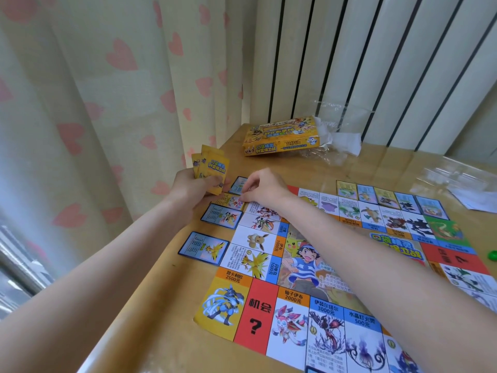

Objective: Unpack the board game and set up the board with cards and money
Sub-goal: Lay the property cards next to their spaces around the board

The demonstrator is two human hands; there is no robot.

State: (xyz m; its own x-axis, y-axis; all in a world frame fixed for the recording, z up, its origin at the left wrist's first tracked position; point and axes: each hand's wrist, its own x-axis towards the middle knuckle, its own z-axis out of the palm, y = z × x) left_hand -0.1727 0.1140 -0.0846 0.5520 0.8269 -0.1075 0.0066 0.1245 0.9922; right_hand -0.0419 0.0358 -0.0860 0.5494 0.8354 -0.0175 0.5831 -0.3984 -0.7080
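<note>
The game board (pixel 309 267), a flat paper sheet printed with bordered character squares, red question-mark squares and a central cartoon figure, is lying on the wooden tabletop (pixel 161 305). The left hand (pixel 193 189) is gripping a fanned stack of yellow-backed cards (pixel 212 165) at the board's far left corner, while the right hand (pixel 262 185) is pinching a yellow card (pixel 228 201) lying just beside the board edge. Blue-bordered cards (pixel 203 247) are lying face up along the left edge, further cards (pixel 390 196) are lining the far edge, and the yellow game box (pixel 282 141) is resting near the back.
</note>
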